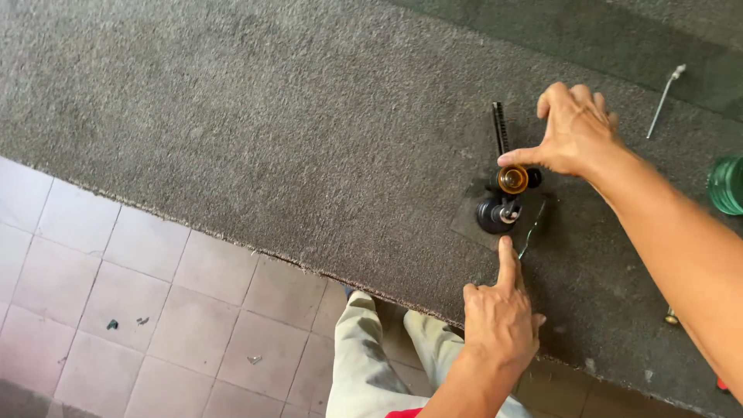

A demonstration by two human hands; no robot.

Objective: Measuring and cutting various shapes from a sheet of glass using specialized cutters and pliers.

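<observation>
Right of centre in the frame, a glass cutter (503, 197) with a black round base, amber knob and ribbed black bar sits on a small pane of glass (534, 224) on the grey carpeted tabletop (271, 131); right hand (576, 128) loosely curled, thumb tip touching the knob; left hand (499, 317) mostly closed, index finger pressing the pane's near edge; neither grips anything; metal rod (665, 99) upper right.

The table (232, 116) wears rough, matt grey carpet. The cutting tool (505, 193) looks of black glossy plastic or metal (its amber knob shines), resting on clear, smooth glass (534, 224). Floor tiles (155, 302) look dull.
</observation>
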